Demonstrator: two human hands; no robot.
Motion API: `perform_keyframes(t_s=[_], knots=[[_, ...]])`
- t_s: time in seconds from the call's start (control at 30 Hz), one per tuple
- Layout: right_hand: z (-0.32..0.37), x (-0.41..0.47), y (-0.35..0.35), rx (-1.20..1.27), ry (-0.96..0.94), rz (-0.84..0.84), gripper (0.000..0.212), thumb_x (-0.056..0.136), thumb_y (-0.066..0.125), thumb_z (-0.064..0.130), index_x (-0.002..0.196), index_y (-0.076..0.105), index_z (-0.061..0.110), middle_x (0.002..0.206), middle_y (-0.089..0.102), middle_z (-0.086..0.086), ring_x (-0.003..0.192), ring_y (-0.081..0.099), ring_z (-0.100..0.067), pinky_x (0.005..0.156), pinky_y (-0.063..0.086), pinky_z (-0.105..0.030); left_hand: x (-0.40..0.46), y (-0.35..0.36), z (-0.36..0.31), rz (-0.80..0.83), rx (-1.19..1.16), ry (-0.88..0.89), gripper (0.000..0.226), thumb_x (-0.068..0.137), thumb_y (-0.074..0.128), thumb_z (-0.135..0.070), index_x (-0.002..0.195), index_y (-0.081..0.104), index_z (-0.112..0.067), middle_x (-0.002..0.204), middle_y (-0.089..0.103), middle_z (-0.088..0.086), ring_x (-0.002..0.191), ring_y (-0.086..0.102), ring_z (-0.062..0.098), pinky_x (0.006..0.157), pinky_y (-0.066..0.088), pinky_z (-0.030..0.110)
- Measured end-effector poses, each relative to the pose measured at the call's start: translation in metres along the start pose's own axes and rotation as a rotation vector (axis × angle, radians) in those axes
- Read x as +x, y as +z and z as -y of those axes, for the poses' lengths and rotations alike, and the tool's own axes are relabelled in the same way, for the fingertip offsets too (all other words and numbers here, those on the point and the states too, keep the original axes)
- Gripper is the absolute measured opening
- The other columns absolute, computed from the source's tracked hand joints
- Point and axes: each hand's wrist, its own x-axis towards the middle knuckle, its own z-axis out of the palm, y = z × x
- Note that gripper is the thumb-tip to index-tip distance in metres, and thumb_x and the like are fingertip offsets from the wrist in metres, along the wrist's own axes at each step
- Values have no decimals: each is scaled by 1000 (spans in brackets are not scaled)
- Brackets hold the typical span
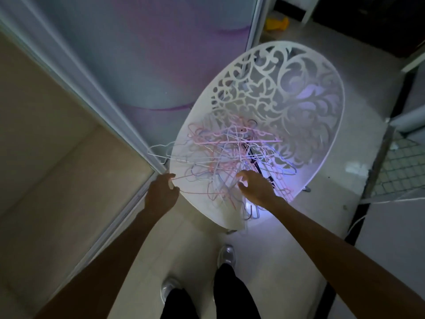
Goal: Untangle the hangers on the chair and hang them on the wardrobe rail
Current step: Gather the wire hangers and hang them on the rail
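Head view: a white chair [299,93] with a cut-out scroll pattern in its back stands beside a sliding wardrobe door [138,54]. On the chair's seat lies a tangled heap of thin wire hangers [220,157], pink, white and pale blue; some spill over the seat's near edge. At the seat's near-left edge the left hand [161,194] pinches a pink hanger wire [195,193], its grip closed on it. The right hand [255,185] hovers over the near side of the heap, fingers spread and loosely curled, holding nothing.
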Motion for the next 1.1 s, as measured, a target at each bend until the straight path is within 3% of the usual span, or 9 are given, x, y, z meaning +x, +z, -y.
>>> perform_keyframes(t_s=[0.1, 0.27, 0.5, 0.6, 0.67, 0.77, 0.9, 1.0, 1.1], knots=[[-16, 36, 2, -72, 12, -163, 63, 89, 56, 39, 143, 31, 15, 141, 42, -12, 132, 35, -29, 104, 33, -42, 29, 29, -8, -15, -248, -225, 71, 86, 64, -22, 145, 29, -5, 152, 27, 17, 141, 26, 31, 115, 24, 41], [-34, 96, 15, 110, 235, -5, 106, 79, 68, 47, 150, -1, 8, 155, 10, -19, 143, 15, -35, 112, 20, -51, 67, 58, -9, -117, -182, -385, 85, 87, 56, -49, 150, 12, -12, 157, 7, 15, 145, 7, 35, 115, 9, 49], [-58, 124, 35, 171, 182, -132, 53, 90, 52, 40, 136, 42, 16, 127, 57, -13, 120, 51, -32, 94, 41, -37, 92, 67, -7, -244, -247, -357, 67, 88, 54, -49, 145, 30, -23, 154, 23, 9, 142, 18, 32, 115, 15, 53], [-66, 130, 36, 6, 139, -335, 80, 79, 65, 48, 143, 29, 17, 146, 35, -14, 137, 29, -32, 108, 28, -46, 93, 65, -5, -406, -164, -339, 63, 88, 54, -48, 143, 32, -27, 156, 18, 5, 144, 14, 29, 116, 8, 52], [-66, 138, 35, 135, 231, -147, 108, 74, 69, 55, 150, 5, 13, 156, 13, -15, 144, 12, -33, 114, 16, -48, 98, 62, -6, -489, -78, -245, 64, 89, 54, -45, 145, 29, -26, 158, 12, 4, 146, 8, 25, 117, 1, 48], [-63, 148, 39, 134, 258, 64, 90, 80, 65, 51, 147, 20, 11, 151, 20, -22, 141, 18, -39, 112, 24, -46, 119, 62, -11, -346, -31, -14, 67, 89, 57, -38, 147, 28, -19, 157, 17, 7, 145, 15, 24, 116, 9, 41], [-66, 145, 43, -83, 109, -254, 33, 92, 49, 30, 117, 61, 12, 117, 55, -17, 112, 49, -36, 90, 42, -41, 139, 74, -24, 28, -76, 50, 60, 92, 53, -40, 143, 37, -15, 151, 34, 9, 140, 30, 24, 116, 21, 35], [-70, 131, 40, 75, -58, -296, 43, 94, 28, 31, 86, 64, 9, 86, 59, -17, 88, 58, -38, 69, 44, -38, 128, 82, -25, -97, 214, 184, 57, 89, 43, -57, 134, 51, -23, 147, 41, 3, 139, 33, 21, 115, 19, 42], [-74, 115, 38, 133, -166, -278, 45, 92, 27, 28, 111, 62, 8, 107, 62, -16, 102, 57, -32, 81, 46, -37, 110, 84, -16, -189, 364, 450, 60, 81, 43, -59, 121, 62, -18, 135, 54, 8, 126, 50, 27, 106, 35, 51]])
